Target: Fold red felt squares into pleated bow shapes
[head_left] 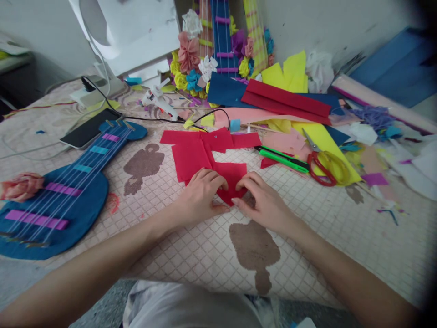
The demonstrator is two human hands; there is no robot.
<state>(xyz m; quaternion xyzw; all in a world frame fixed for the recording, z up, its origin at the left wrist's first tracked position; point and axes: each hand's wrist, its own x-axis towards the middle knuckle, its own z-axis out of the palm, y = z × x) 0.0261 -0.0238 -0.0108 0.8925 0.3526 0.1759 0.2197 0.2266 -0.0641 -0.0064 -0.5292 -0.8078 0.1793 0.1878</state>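
Note:
A small red crepe paper piece (pixel 231 175) lies on the table between my two hands, its near end narrowing toward me. My left hand (pixel 204 195) holds its left edge, with the fingers curled and the thumb pointing right. On the other side, my right hand (pixel 262 199) grips the right edge between bent fingers and thumb. Just beyond my left hand lies a stack of red paper squares (pixel 191 159), partly covered by the knuckles. Red paper strips (pixel 246 140) are spread behind it. A green utility knife (pixel 285 159) rests beyond my right hand.
Red-handled scissors (pixel 321 169) lie at the right among paper scraps. A blue paper guitar (pixel 64 191) fills the left side, near a black phone (pixel 89 129). Farther back are a hot glue gun (pixel 160 104) with its cable, a power strip (pixel 97 91) and folded red paper (pixel 287 101).

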